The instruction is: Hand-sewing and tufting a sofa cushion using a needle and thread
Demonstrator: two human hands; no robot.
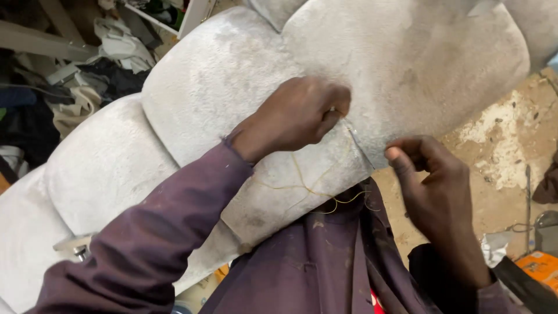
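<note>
Our left hand (299,113) is closed tight, pinching a thin metal needle (356,139) against the pale grey plush cushion (244,75). Our right hand (433,180) curls loosely just beside the seam, holding nothing we can see, while yellow thread (308,187) trails across the fabric below.

cushion (232,87): pale grey, plain plush, faint darker smudges
thread (308,189): yellow
sleeve (168,232): dusty purple
floor (505,168): tan, white patches
box (540,267): orange

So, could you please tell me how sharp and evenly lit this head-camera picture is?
Head view: soft, even light, no glare; the left hand and grey cushion are fairly sharp, the right hand slightly blurred; the clutter at the upper left lies in shadow.
</note>
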